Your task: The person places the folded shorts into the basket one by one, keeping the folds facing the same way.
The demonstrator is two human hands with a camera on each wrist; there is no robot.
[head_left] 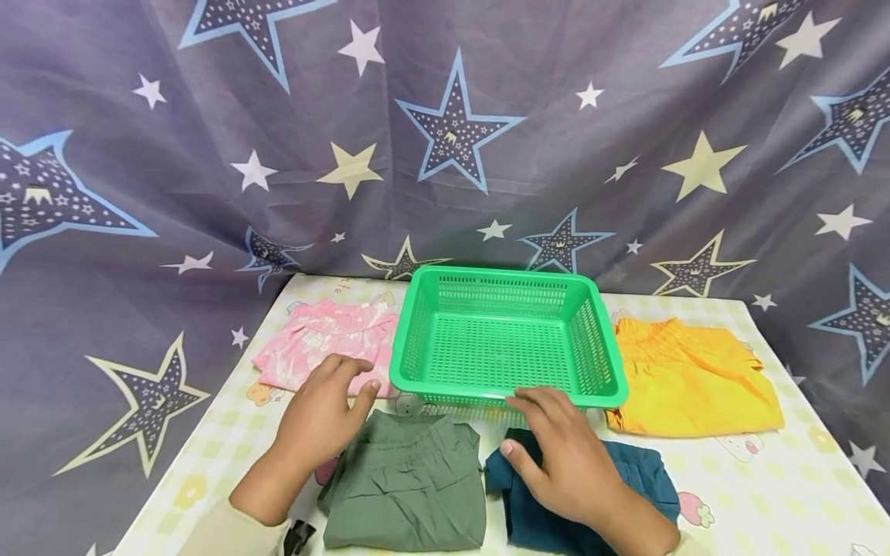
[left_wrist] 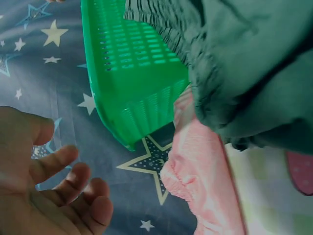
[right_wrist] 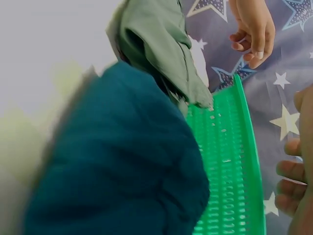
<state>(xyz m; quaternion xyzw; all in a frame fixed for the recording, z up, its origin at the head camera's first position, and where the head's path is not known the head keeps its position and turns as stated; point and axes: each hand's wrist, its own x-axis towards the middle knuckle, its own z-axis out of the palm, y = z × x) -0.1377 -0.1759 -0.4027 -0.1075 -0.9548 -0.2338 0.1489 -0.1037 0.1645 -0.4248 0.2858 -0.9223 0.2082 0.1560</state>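
My left hand [head_left: 327, 409] hovers with loosely bent fingers between the pink garment [head_left: 306, 359] and the grey-green elastic-waist garment [head_left: 410, 494]; nothing is in it. Over the folded dark teal garment [head_left: 650, 479], my right hand [head_left: 566, 455] has its fingers spread loosely and holds nothing. Its fingertips overlap the front rim of the green plastic basket [head_left: 445, 391] in the head view. The left wrist view shows the left palm [left_wrist: 49, 191] bare, off to the side of the basket. In the right wrist view the teal garment [right_wrist: 122, 156] fills the foreground.
A folded yellow garment [head_left: 695, 378] lies right of the basket, close against its side. The patterned tablecloth [head_left: 779, 486] covers the table. Behind it hangs a grey curtain [head_left: 556, 170] printed with stars. No clothing shows inside the basket.
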